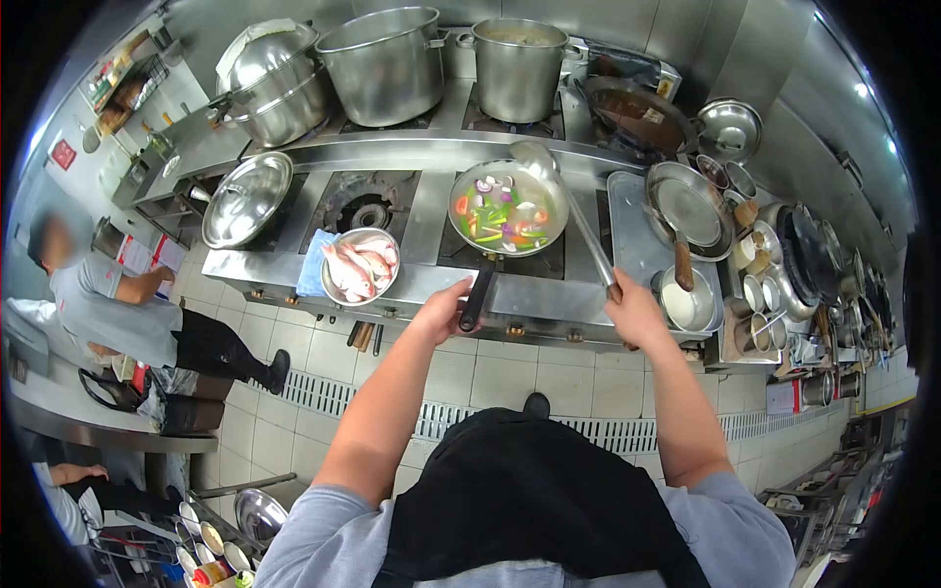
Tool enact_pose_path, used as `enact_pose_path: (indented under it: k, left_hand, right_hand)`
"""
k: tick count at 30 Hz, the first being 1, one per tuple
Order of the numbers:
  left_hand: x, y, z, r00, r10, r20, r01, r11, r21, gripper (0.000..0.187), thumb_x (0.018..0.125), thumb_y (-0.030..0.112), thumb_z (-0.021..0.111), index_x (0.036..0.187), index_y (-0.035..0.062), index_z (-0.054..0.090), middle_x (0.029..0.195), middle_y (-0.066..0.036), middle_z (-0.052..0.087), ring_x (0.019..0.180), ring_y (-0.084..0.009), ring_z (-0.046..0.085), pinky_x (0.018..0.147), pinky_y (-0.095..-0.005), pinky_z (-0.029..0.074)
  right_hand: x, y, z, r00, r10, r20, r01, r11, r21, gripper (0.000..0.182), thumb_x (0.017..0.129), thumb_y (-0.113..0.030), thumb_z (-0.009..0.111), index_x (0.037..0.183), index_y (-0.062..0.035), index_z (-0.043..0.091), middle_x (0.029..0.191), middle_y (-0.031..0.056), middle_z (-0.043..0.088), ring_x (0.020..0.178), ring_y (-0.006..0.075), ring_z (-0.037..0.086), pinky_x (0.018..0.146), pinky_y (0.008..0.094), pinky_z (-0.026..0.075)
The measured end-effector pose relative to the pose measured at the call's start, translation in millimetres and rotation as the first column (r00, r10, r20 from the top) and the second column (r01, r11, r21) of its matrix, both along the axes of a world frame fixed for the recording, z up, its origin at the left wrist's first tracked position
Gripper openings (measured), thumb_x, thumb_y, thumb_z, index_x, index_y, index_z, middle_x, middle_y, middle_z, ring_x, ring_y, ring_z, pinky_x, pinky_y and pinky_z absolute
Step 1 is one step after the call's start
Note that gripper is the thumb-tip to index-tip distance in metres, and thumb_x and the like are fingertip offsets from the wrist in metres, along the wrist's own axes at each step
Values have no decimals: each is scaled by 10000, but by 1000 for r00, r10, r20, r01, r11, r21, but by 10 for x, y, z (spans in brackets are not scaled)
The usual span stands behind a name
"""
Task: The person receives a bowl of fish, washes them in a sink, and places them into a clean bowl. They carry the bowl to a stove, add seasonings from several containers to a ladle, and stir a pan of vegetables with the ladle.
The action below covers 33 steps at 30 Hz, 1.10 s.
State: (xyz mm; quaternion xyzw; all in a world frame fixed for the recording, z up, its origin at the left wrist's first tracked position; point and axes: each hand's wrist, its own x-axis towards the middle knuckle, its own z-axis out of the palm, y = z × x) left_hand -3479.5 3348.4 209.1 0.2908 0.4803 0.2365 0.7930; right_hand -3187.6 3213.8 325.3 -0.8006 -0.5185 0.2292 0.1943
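Observation:
A frying pan (462, 232) sits on the middle burner, holding broth with green, orange and purple vegetable pieces (505, 211). My left hand (443, 312) is closed at the pan's black handle, its fingers partly hidden behind it. In my right hand (635, 312) is the wooden end of a long metal ladle (582, 221). The ladle's bowl rests over the pan's far rim. Left of the pan, a metal bowl (338, 291) of raw pinkish fish (361, 269) stands on the stove's front edge, with a blue cloth (316, 263) beside it.
Large stockpots (384, 73) line the back of the stove. A lidded wok (247, 200) is at the left, near a bare burner (369, 212). To the right are a tray (627, 211), a strainer (689, 204) and a white-filled bowl (686, 302). A co-worker (118, 304) stands at far left.

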Motion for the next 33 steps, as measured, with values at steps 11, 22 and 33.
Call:
enact_pose_path:
  k: [11,22,33]
  left_hand:
    - [458,-91,-66,997,-68,37,67,997,41,120,937,139,559,924,93,449,657,17,468,485,-77,416,425,-260,367]
    - [343,-126,14,990,-9,138,12,1000,-24,320,958,302,572,1136,54,478,769,-67,572,604,-162,570,511,-291,504]
    - [-1344,-1040,-1542,980,58,-189,-64,998,-25,575,911,315,639,1350,35,395,1026,-170,599,834,-262,653,750,-380,559]
  right_hand:
    - [-114,-33,-219,85,-192,-978,80,979,-185,124,887,-85,507,996,-29,523,668,63,539,392,144,469,352,287,377]
    - [-42,-76,353,52,-173,-984,70,983,-169,162,885,-92,517,1027,-14,503,685,69,543,426,139,479,363,271,342]
    - [-65,-128,684,611,2,-792,-3,1000,-1,163,852,-66,534,1000,2,526,653,42,536,381,128,472,345,257,380]
